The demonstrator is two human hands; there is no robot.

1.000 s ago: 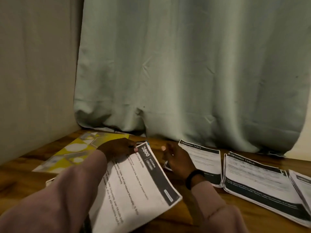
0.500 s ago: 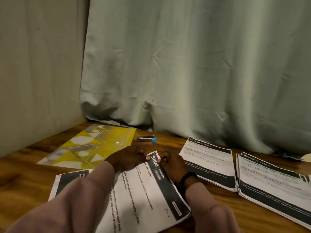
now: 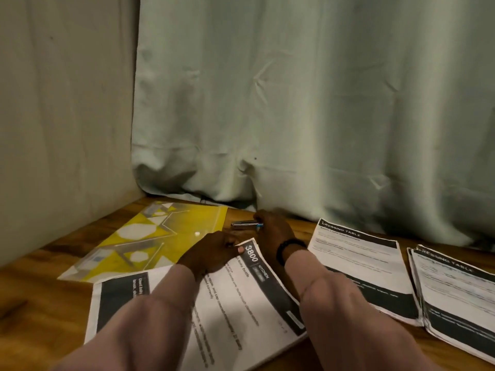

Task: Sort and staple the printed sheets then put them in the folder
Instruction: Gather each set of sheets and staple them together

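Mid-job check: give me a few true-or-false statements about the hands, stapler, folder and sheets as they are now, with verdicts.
1. The right hand is at the stapler. True.
2. The left hand is on the folder. False: it pinches the top corner of the kitchen sheets.
3. The folder lies left of the stapler. True.
4. The dressing table sheets are inside the folder. False: they lie on the table, to the right.

Long dusty-pink sleeves (image 3: 139,325) on both arms; black band (image 3: 288,246) round right wrist.
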